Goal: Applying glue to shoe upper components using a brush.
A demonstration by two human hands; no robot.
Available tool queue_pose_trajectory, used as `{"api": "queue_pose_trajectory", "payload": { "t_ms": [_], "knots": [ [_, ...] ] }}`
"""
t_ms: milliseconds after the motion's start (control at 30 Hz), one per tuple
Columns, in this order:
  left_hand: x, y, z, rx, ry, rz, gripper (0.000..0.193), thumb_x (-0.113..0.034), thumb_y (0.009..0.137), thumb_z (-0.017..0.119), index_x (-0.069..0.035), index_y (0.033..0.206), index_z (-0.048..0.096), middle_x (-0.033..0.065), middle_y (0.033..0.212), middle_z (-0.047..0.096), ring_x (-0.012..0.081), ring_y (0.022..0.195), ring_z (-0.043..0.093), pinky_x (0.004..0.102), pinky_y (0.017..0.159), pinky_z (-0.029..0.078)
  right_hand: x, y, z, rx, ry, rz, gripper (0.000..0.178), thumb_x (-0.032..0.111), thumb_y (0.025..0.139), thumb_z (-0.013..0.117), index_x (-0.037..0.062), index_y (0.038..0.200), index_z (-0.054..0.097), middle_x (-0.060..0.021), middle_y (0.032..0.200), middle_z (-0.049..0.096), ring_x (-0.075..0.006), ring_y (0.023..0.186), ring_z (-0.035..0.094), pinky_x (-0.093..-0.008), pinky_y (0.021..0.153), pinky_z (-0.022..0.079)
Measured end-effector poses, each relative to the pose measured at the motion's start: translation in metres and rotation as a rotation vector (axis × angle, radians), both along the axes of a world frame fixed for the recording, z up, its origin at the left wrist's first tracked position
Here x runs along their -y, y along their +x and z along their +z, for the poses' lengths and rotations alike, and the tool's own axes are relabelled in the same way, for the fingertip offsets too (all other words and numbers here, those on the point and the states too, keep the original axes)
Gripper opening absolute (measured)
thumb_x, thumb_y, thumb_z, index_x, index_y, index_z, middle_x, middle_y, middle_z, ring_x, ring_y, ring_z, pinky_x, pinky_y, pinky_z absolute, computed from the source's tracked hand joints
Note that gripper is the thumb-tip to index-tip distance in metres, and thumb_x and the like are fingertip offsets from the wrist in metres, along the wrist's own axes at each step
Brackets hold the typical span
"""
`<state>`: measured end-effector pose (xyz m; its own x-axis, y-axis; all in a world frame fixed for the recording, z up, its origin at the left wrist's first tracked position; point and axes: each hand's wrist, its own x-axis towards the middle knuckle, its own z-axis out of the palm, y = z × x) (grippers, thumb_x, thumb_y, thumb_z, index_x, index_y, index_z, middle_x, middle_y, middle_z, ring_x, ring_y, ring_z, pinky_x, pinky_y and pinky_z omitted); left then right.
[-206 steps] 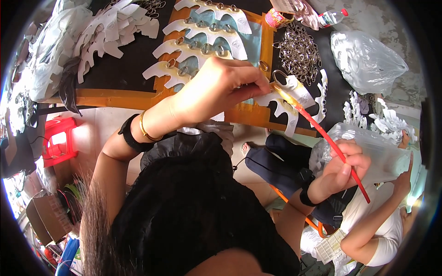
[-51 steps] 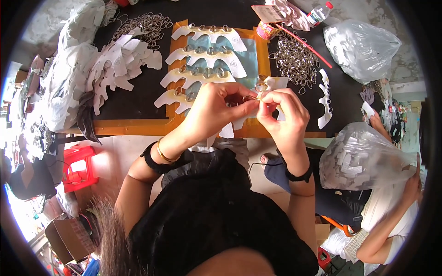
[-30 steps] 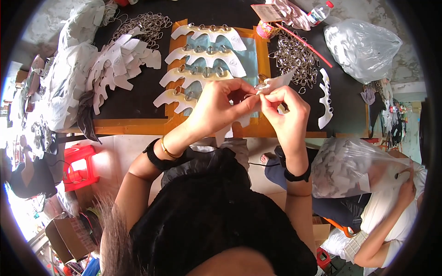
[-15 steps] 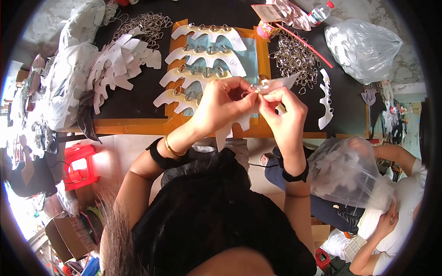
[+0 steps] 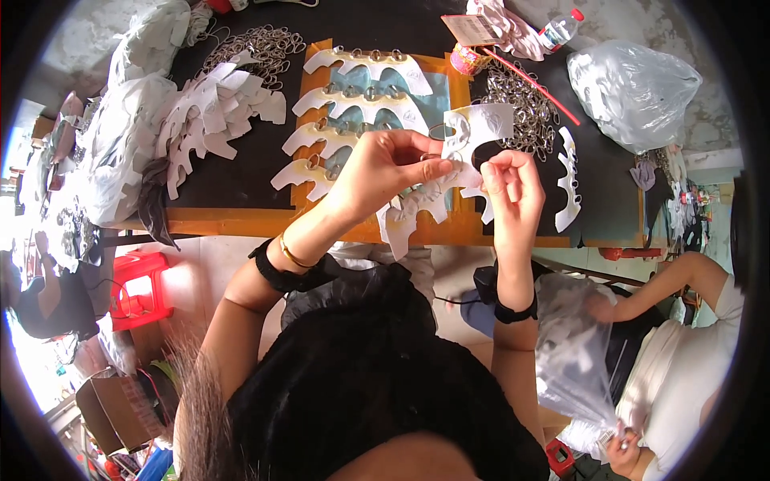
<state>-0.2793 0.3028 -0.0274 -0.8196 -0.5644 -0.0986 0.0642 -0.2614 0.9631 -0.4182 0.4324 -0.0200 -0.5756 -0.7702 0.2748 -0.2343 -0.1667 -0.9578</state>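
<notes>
My left hand (image 5: pixel 393 172) pinches the edge of a white scalloped fabric piece (image 5: pixel 487 124) between thumb and forefinger, above the front of the table. A metal ring shows by its fingertips. My right hand (image 5: pixel 515 188) is at the lower right of that piece with thumb and fingers pressed together; what they hold, if anything, is hidden. Under my hands, another white scalloped piece (image 5: pixel 407 224) hangs over the taped edge. Just beyond lie several rows of similar white pieces (image 5: pixel 353 98) with metal rings along their upper edges, on a blue sheet framed by brown tape.
Stacked white pieces (image 5: pixel 212 116) and a heap of metal rings (image 5: pixel 261 52) lie at left. Another ring heap (image 5: pixel 525 108), a red stick (image 5: pixel 536 88), a plastic bag (image 5: pixel 634 92) and a bottle (image 5: pixel 561 30) are at right. A co-worker's arm (image 5: pixel 674 284) handles a clear bag.
The white piece has swung upright and now shows flat beside my left fingers. My right hand has moved slightly right and down, apart from the left. The co-worker's clear bag has shifted downward.
</notes>
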Motion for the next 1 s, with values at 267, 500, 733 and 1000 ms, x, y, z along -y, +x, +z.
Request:
{"api": "queue_pose_trajectory", "payload": {
  "t_ms": [267, 500, 733, 1000],
  "knots": [
    [0.054, 0.032, 0.06, 0.035, 0.227, -0.138, 0.012, -0.01, 0.086, 0.063, -0.004, 0.096, 0.064, 0.0014, 0.087, 0.065, 0.0074, 0.08, 0.06, 0.02, 0.07, 0.046, -0.031, -0.007, -0.005, 0.06, -0.063, -0.035, 0.014, 0.0, 0.089, 0.052, 0.0007, 0.103, 0.049, -0.0029, 0.082, 0.051, -0.0088, 0.068, 0.048, -0.0217, 0.062, 0.041],
    [0.203, -0.055, 0.052, 0.211, 0.2, 0.241, 0.013, -0.01, 0.09, 0.054, -0.001, 0.096, 0.061, 0.0092, 0.095, 0.063, 0.0146, 0.083, 0.061, 0.023, 0.069, 0.053, -0.049, -0.002, -0.025, 0.249, -0.144, -0.121, 0.009, 0.011, 0.093, 0.049, 0.0029, 0.096, 0.05, -0.002, 0.072, 0.049, -0.0086, 0.062, 0.045, -0.0221, 0.058, 0.036],
    [0.338, -0.147, -0.058, 0.003, 0.24, 0.308, 0.01, -0.01, 0.082, 0.067, -0.002, 0.084, 0.061, 0.0066, 0.081, 0.06, 0.0187, 0.069, 0.061, 0.0259, 0.062, 0.053, -0.078, -0.012, -0.028, 0.223, -0.018, -0.246, 0.006, 0.006, 0.093, 0.047, 0.0013, 0.093, 0.051, -0.001, 0.073, 0.048, -0.0071, 0.062, 0.046, -0.0196, 0.057, 0.037],
    [0.451, -0.085, -0.145, 0.195, -1.023, 0.029, 0.035, -0.028, 0.082, 0.066, -0.002, 0.104, 0.062, 0.0112, 0.089, 0.067, 0.0228, 0.078, 0.061, 0.0332, 0.074, 0.05, -0.096, -0.011, -0.027, 0.179, -0.069, -0.218, 0.02, 0.013, 0.094, 0.048, -0.0011, 0.106, 0.054, 0.0005, 0.068, 0.046, -0.0068, 0.059, 0.045, -0.0198, 0.054, 0.035]
  ]
}}
